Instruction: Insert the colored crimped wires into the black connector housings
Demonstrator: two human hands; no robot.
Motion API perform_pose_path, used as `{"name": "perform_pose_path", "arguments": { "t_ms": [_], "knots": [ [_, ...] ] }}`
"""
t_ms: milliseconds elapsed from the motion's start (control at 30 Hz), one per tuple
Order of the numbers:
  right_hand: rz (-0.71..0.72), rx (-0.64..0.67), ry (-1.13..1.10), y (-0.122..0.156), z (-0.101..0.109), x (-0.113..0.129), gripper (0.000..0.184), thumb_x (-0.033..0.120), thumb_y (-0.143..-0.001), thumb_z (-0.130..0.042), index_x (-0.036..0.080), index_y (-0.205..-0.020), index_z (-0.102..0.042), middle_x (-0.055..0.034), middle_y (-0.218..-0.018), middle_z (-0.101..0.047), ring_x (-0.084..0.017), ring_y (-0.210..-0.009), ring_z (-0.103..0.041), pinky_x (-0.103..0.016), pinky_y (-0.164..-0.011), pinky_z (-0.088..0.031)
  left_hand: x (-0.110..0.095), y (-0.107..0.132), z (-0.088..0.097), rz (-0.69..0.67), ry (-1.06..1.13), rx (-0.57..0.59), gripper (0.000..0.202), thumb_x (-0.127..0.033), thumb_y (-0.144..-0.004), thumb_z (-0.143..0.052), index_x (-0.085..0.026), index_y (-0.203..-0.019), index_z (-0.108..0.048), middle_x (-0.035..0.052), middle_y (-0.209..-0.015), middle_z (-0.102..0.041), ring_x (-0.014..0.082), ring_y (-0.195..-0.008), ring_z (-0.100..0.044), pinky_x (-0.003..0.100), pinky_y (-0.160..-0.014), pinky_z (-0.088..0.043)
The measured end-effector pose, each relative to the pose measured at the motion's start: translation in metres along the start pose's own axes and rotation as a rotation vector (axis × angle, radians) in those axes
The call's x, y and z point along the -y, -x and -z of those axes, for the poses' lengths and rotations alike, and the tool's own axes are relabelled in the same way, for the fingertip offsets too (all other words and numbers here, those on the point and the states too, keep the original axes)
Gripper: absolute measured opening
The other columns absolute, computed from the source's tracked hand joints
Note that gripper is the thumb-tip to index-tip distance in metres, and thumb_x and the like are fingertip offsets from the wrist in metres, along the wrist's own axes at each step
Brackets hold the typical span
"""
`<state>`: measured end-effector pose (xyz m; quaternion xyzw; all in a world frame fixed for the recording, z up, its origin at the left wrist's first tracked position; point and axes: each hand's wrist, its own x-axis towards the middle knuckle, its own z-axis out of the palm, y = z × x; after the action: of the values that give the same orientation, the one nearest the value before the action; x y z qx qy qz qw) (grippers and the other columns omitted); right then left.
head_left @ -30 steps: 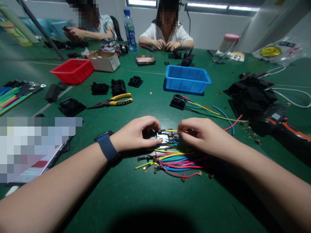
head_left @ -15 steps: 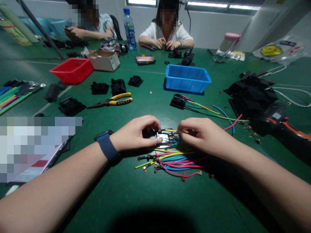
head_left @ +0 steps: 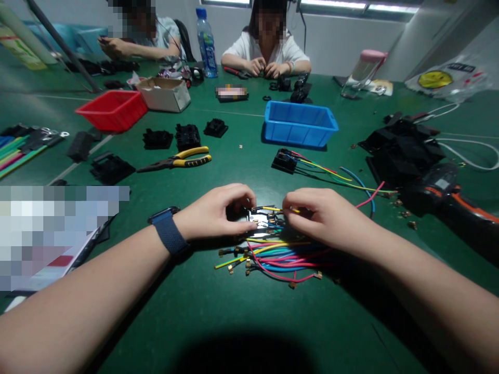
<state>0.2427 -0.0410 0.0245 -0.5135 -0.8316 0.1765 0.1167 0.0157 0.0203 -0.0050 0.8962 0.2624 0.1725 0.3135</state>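
Note:
My left hand (head_left: 218,212), with a dark blue watch band on its wrist, is curled around a small black connector block (head_left: 249,218) on the green table. My right hand (head_left: 323,215) pinches a yellow wire (head_left: 273,209) whose end meets the block. Below both hands lies a loose bundle of coloured wires (head_left: 276,259), yellow, pink, blue and green, with brass terminals at their ends.
Yellow-handled pliers (head_left: 179,161), black connector housings (head_left: 188,136), a red bin (head_left: 111,110), a blue bin (head_left: 298,123) and a wired connector (head_left: 286,161) lie farther out. A power drill (head_left: 448,200) sits at the right. Two other people work at the far edge.
Both hands stay on the block and the yellow wire; the view has shifted slightly, nothing else has visibly moved.

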Motion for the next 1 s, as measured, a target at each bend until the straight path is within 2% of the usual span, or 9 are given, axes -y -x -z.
{"name": "perform_pose_path", "arguments": {
  "t_ms": [733, 1000],
  "knots": [
    [-0.03, 0.022, 0.022, 0.0029, 0.0025, 0.0055, 0.013, 0.025, -0.082, -0.048, 0.02, -0.073, -0.057, 0.0028, -0.064, -0.055, -0.011, -0.058, -0.044, -0.024, -0.054, -0.027, 0.0017, 0.0, -0.0006, -0.026, -0.022, 0.02, 0.026, -0.034, -0.075, -0.063, -0.017, -0.093, -0.055, 0.0006, -0.087, -0.055, 0.0112, -0.072, -0.049, 0.023, -0.064, -0.042],
    [0.015, -0.017, 0.024, 0.0017, -0.0017, 0.0045, 0.011, 0.023, -0.084, -0.048, 0.019, -0.085, -0.059, -0.0003, -0.076, -0.058, -0.012, -0.066, -0.048, -0.024, -0.059, -0.033, 0.0023, 0.0002, -0.0003, -0.028, -0.02, 0.028, 0.027, -0.036, -0.075, -0.063, -0.017, -0.093, -0.055, 0.0007, -0.088, -0.056, 0.0115, -0.074, -0.05, 0.023, -0.067, -0.042]
  ]
}}
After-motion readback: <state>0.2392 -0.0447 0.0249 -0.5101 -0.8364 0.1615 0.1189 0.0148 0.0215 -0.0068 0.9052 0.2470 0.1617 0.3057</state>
